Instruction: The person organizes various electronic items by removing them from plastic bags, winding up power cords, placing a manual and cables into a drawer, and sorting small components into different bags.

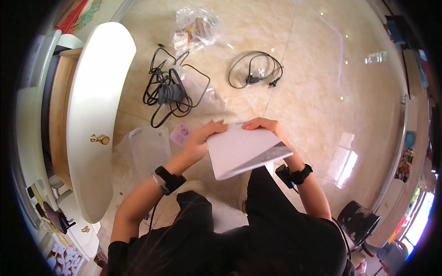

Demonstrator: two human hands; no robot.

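Fingers (pixel 216 127) partly curled, the left hand (pixel 201 139) and right hand (pixel 267 125) clasp a flat, smooth, white rectangular object (pixel 241 149), both forearms (pixel 142 198) angled inward over glossy, marbled beige floor (pixel 317 106).

Bright light, glare on the glossy floor (pixel 317 101), dark, curved edges.

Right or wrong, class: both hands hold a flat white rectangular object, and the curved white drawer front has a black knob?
Wrong on the knob: the head view shows shiny gold, not black. The left hand and right hand hold the flat white object.
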